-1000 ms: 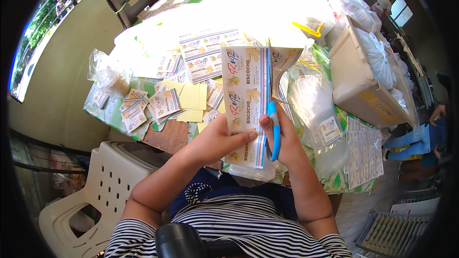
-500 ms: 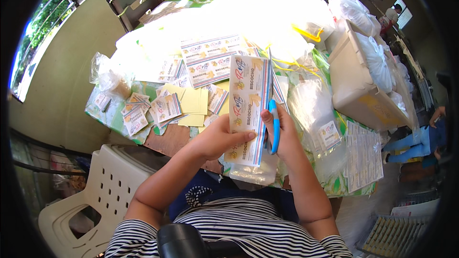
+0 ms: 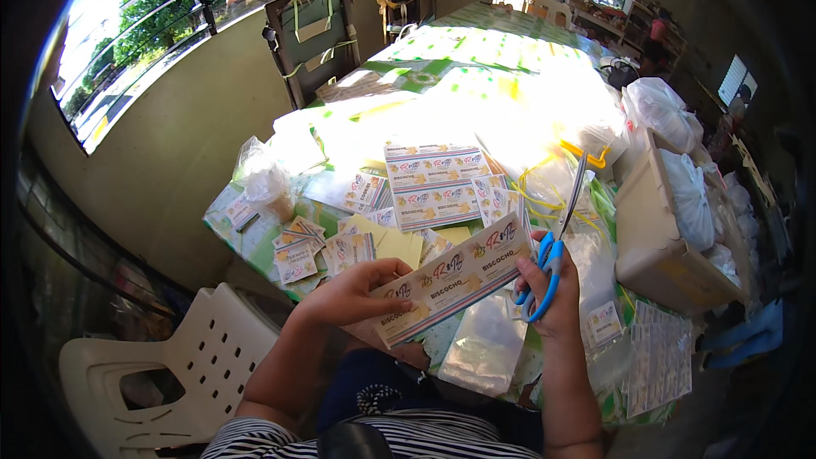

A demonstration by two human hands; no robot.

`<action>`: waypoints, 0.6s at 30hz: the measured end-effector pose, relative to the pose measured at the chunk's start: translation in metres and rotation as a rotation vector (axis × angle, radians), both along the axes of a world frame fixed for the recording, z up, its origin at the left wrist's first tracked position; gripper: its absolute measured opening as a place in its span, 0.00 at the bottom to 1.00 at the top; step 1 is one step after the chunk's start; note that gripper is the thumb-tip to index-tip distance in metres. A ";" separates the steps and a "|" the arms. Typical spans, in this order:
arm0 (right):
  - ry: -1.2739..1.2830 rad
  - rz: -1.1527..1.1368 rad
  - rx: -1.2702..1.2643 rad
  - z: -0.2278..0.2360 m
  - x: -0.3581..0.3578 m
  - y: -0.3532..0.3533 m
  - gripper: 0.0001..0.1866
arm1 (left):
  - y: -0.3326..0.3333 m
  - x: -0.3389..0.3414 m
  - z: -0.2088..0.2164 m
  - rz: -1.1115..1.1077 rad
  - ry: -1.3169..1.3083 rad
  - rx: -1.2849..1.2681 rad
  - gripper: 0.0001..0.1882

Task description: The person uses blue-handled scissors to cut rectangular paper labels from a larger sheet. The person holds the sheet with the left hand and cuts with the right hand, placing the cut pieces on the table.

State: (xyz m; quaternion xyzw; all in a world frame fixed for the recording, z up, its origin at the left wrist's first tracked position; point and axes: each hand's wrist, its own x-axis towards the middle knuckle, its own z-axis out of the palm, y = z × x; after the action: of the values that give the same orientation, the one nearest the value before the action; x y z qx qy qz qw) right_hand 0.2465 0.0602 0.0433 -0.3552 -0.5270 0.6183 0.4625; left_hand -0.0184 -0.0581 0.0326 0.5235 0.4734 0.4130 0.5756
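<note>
My left hand [image 3: 361, 291] pinches the near left end of a printed label strip [image 3: 455, 279], thumb on top. The strip slants up to the right and bears a row of repeated labels with striped edging. My right hand [image 3: 559, 293] grips blue-handled scissors [image 3: 551, 276], blades pointing up and away, beside the strip's right end. Its thumb lies close to that end; whether it touches the paper I cannot tell. Beyond the strip lies a larger uncut label sheet [image 3: 435, 187]. Cut labels [image 3: 297, 255] and yellow card pieces [image 3: 387, 240] lie left of it.
Clear plastic bags [image 3: 484, 348] lie near the table's front edge. A beige bin [image 3: 671, 229] with white bags stands at the right, near more label sheets [image 3: 659, 361]. A plastic-wrapped container [image 3: 270, 180] sits at the left. A white plastic chair [image 3: 191, 344] stands at lower left.
The label strip has turned from upright to a rightward slant. The scissors have swung from alongside its right edge to beyond its right end. The head view has shifted, showing more of the room.
</note>
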 end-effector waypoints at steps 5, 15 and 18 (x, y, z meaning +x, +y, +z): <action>0.228 -0.060 -0.137 -0.008 -0.016 -0.006 0.21 | -0.010 -0.010 -0.016 0.360 -0.712 0.100 0.20; -0.104 0.028 -0.038 -0.021 -0.013 -0.011 0.21 | -0.015 -0.001 -0.026 0.637 -0.417 0.120 0.15; -0.530 0.255 0.078 -0.012 0.006 -0.027 0.25 | -0.014 -0.016 -0.015 0.722 -0.512 0.248 0.13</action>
State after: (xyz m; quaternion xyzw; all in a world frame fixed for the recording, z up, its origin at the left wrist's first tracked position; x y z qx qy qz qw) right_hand 0.2526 0.0327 0.0310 -0.4170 -0.6931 0.5365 0.2406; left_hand -0.0342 -0.0716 0.0175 0.2711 0.4151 0.7566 0.4263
